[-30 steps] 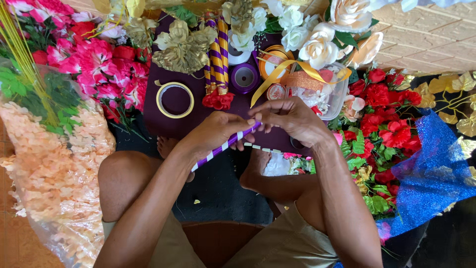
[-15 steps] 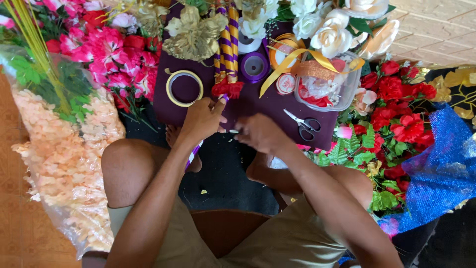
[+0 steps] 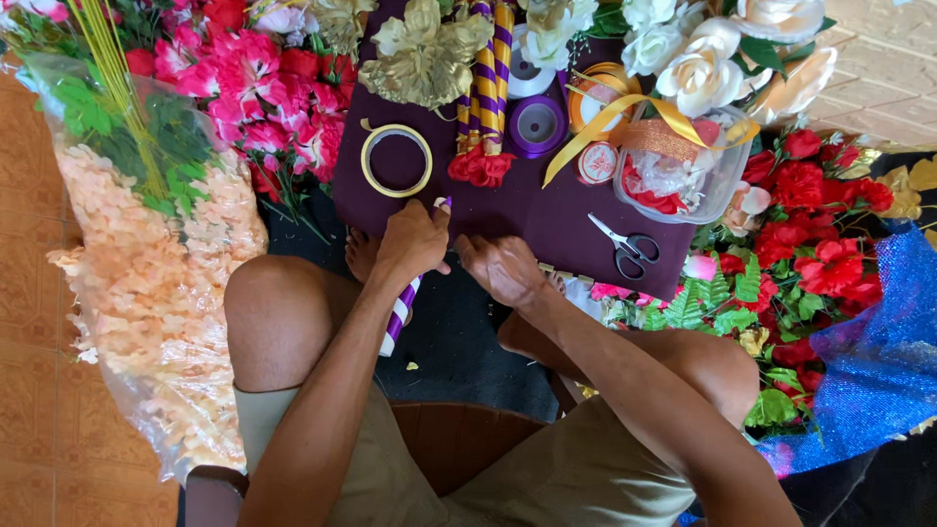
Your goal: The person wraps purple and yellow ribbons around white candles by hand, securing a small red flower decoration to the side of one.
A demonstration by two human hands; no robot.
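My left hand [image 3: 412,244] is closed around a stick wrapped in purple and white stripes [image 3: 400,315]; its tip pokes out above my fingers and the rest slants down past my wrist. My right hand [image 3: 500,268] rests just to the right of it on the edge of a dark purple board [image 3: 547,220], fingers bent, nothing visibly in it. Both hands sit close together below a roll of yellow tape [image 3: 396,161].
On the board lie scissors [image 3: 625,245], purple ribbon spools [image 3: 535,125], gold-and-purple striped sticks [image 3: 486,73], a gold flower [image 3: 425,54] and a clear tub [image 3: 683,166]. Pink flowers [image 3: 254,107], a bag of peach blossoms [image 3: 146,293], white roses [image 3: 698,73], red flowers [image 3: 830,234] and blue glitter fabric [image 3: 878,371] surround it.
Both hands have moved left and lower on the board. The striped stick has swung from a flat slant between both hands to a steeper one, now held by my left hand alone.
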